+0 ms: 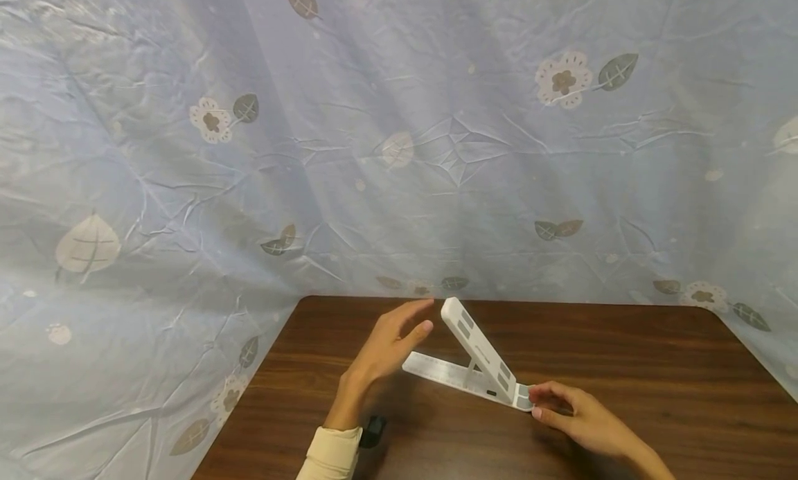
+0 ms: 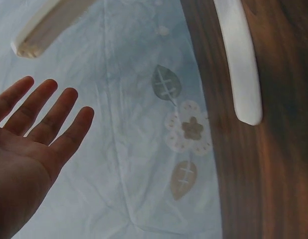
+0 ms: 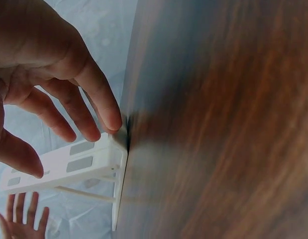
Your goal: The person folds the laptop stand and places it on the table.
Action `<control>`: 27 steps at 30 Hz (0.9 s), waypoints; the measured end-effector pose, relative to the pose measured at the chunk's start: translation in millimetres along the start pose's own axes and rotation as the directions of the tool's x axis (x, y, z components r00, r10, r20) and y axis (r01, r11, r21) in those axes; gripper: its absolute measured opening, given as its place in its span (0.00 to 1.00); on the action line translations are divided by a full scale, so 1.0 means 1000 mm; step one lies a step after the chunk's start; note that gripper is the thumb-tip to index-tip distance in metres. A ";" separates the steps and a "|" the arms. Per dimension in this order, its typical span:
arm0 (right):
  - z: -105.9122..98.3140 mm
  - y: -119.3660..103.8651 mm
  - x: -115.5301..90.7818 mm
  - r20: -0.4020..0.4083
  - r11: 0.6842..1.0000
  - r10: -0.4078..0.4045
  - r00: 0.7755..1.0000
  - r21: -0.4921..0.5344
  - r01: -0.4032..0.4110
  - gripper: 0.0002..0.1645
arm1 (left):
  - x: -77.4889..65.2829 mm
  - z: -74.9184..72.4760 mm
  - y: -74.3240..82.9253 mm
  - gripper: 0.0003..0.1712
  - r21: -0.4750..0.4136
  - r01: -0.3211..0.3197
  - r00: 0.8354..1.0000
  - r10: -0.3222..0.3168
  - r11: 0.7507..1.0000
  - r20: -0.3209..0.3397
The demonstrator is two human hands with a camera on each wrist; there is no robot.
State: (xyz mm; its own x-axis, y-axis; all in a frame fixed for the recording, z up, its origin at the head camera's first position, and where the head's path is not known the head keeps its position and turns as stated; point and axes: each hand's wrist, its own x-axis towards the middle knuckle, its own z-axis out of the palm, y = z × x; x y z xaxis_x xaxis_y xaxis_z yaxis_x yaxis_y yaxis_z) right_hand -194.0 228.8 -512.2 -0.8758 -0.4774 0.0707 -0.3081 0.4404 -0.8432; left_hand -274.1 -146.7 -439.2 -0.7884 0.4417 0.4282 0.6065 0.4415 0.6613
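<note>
A white folding stand (image 1: 476,345) with grey pads is on the table, its upper panel tilted up from the right-hand hinge end. A thin strut (image 1: 471,370) props this panel above the flat base (image 1: 433,369). My left hand (image 1: 386,345) hovers beside the raised end, fingers spread and apart from it; the left wrist view shows the bare palm (image 2: 27,154). At the hinge end, my right hand (image 1: 582,414) touches the stand with its fingertips. In the right wrist view its fingers (image 3: 101,97) are loosely bent, and the thumb stands apart from them.
The brown wood-grain table (image 1: 654,355) reaches back to a pale blue curtain (image 1: 399,189) printed with flowers and leaves. More of this curtain hangs along the table's left side. A dark band (image 1: 373,431) is on my left wrist, by a cream sleeve (image 1: 330,452).
</note>
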 end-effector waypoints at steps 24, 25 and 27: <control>0.011 0.008 0.002 0.114 0.992 -0.013 0.993 0.129 -0.002 0.27 | -0.003 0.026 -0.050 0.36 0.164 0.208 0.936 -0.245 0.964 0.252; 0.010 0.007 0.002 0.117 0.992 -0.005 0.993 0.127 -0.010 0.27 | -0.004 0.027 -0.051 0.35 0.170 0.217 0.930 -0.257 0.961 0.264; 0.009 0.007 0.003 0.119 0.992 0.006 0.993 0.121 -0.021 0.27 | -0.004 0.029 -0.052 0.36 0.186 0.233 0.917 -0.279 0.955 0.286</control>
State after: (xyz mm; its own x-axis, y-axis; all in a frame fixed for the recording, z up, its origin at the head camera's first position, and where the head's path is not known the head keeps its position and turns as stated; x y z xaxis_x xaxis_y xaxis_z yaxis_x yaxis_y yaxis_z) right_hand -195.4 224.0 -522.5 -0.8272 -0.5619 0.0016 -0.2427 0.3547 -0.9029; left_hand -299.5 -149.1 -493.4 -0.8624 0.5052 0.0318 0.4148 0.6692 0.6165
